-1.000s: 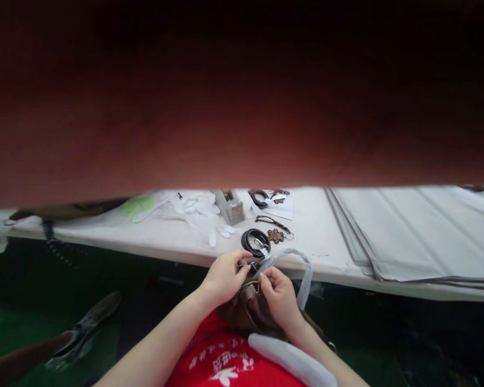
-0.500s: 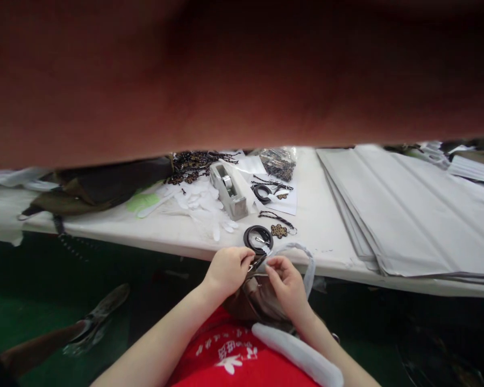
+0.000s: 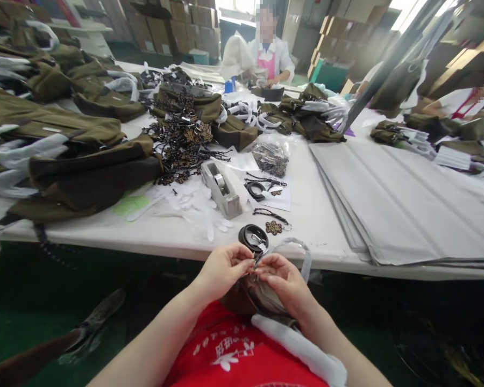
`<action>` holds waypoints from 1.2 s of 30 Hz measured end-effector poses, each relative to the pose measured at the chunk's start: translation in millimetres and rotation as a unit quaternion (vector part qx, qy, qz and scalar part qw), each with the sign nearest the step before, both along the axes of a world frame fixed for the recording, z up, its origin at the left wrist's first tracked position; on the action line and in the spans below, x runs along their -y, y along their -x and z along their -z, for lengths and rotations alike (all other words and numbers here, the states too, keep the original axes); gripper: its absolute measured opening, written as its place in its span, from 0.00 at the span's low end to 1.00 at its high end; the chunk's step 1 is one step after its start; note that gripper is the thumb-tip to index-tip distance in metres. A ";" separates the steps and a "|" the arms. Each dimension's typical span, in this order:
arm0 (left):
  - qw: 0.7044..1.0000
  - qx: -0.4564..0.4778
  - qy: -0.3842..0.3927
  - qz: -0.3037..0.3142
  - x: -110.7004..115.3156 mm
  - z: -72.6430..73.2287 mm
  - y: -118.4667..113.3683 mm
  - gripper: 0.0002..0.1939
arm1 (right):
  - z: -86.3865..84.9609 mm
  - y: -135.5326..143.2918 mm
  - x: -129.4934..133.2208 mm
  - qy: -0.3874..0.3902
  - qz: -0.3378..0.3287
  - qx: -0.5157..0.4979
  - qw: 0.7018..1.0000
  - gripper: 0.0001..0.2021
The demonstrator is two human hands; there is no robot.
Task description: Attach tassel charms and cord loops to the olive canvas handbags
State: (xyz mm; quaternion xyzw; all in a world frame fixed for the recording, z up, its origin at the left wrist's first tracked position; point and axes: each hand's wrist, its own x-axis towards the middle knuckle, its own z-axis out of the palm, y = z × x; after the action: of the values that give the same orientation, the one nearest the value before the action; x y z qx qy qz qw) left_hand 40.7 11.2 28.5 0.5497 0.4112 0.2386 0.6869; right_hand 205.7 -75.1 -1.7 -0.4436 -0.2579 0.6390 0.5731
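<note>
Two hands meet at the top of one brown bag [image 3: 268, 297], their fingertips slightly apart half a second ago.
At left, an olive bag [image 3: 84, 180] lies on the tabletop [image 3: 310, 220]; the left hand [image 3: 221, 270] pinches at the brown bag's top edge, before a coiled black strap [image 3: 242, 235]. That bag rests against the person's front, just below the tabletop's edge; beyond it lies a flower-shaped charm [image 3: 273, 228]. The right hand [image 3: 286, 280] has moved in, its fingers also pinched on the bag, beside a wrapped handle [image 3: 307, 264]; both hands seem to work one small fitting, too small to identify. Grey sheets [image 3: 419, 199] lie farthest right.
</note>
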 end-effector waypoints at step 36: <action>0.969 -0.074 -0.199 0.124 6.4 -16.9 6.4 0.08 | -12.2 -8.1 11.1 -0.196 -0.042 0.481 0.853 0.09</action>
State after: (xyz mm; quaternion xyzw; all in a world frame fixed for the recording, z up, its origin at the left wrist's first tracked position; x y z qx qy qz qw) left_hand 34.3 4.8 45.4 0.7383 0.3335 0.1871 0.5556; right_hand 213.8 -86.2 10.5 -0.5624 -0.6399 0.3056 0.4253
